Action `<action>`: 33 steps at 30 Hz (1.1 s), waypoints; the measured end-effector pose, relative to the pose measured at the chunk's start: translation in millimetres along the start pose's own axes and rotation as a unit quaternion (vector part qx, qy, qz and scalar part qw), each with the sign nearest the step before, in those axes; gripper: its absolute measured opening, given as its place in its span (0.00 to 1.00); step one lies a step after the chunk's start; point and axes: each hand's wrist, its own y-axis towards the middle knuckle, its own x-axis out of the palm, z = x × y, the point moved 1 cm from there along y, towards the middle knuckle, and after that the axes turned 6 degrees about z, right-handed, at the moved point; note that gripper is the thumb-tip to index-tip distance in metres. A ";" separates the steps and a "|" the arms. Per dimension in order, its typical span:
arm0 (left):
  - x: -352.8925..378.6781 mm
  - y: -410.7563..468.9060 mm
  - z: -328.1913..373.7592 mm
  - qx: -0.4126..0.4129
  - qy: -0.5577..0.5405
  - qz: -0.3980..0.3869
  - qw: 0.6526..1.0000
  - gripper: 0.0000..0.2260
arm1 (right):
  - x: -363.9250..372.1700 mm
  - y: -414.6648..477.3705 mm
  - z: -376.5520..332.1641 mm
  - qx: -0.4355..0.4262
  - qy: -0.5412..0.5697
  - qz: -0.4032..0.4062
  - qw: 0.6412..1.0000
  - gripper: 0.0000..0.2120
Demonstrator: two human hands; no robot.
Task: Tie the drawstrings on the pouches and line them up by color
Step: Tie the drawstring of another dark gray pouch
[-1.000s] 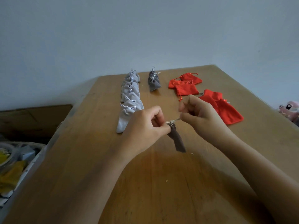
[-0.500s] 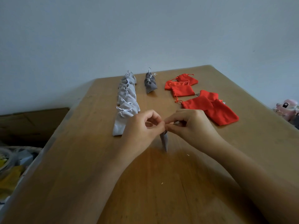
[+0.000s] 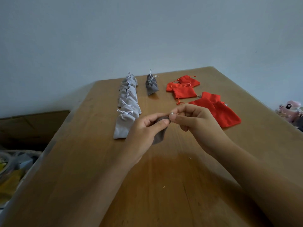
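Between both hands [image 3: 144, 128] [image 3: 195, 123], dark grey pouch [image 3: 159, 136].

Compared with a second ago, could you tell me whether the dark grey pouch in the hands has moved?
Yes: the dark grey pouch shifted left, nearer the closest light grey pouch.

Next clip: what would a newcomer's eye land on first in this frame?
The two hands at centre: the left hand grips a dark grey pouch while the right hand pinches its white drawstring. Behind them, a neat row of light grey pouches runs up the table on the left, and bright red pouches lie scattered on the right.
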 end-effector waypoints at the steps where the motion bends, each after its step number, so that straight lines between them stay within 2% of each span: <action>1: -0.4 -0.1 0.6 -0.003 -0.007 0.005 1.000 0.09 | 0.9 -0.4 -0.4 -0.006 -0.001 -0.002 1.000 0.04; 5: -3.5 0.8 2.0 -0.022 -0.049 0.066 0.996 0.07 | 2.6 -2.8 -4.9 -0.047 -0.035 0.011 0.998 0.05; 7: -6.6 2.1 3.5 -0.033 -0.074 0.100 0.992 0.07 | 2.2 -3.4 -6.6 -0.105 -0.110 0.019 0.988 0.07; 10: -7.6 3.7 2.6 -0.072 -0.110 0.117 0.984 0.10 | 2.7 -3.4 -4.5 -0.217 -0.248 0.030 0.944 0.10; 12: -7.4 4.4 0.1 -0.097 -0.129 0.115 0.980 0.13 | 2.1 -2.5 -1.0 -0.257 -0.291 0.039 0.921 0.09; 16: -6.4 5.1 -0.1 -0.103 -0.139 0.078 0.982 0.04 | 0.4 -1.0 2.6 -0.264 -0.317 0.043 0.910 0.05; 22: -12.1 6.3 2.6 -0.107 -0.145 0.061 0.982 0.07 | 1.6 -1.2 -1.2 -0.290 -0.340 0.019 0.895 0.08; 24: -13.7 7.5 4.6 -0.117 -0.187 0.050 0.974 0.08 | -0.7 0.1 -3.0 -0.261 -0.327 0.017 0.908 0.05; 26: -13.9 8.1 6.6 -0.130 -0.222 0.020 0.966 0.06 | -3.0 1.5 -2.8 -0.201 -0.279 0.019 0.939 0.04; 28: -13.5 7.8 7.0 -0.145 -0.246 -0.011 0.958 0.05 | -4.4 2.2 -2.7 -0.150 -0.206 0.025 0.967 0.06; 31: -15.2 7.3 5.4 -0.175 -0.248 -0.050 0.952 0.06 | -2.9 0.3 -7.2 -0.155 -0.133 0.023 0.979 0.11; 33: -16.3 6.5 5.0 -0.189 -0.227 -0.095 0.950 0.08 | -0.2 -3.0 -9.5 -0.167 -0.100 -0.006 0.981 0.11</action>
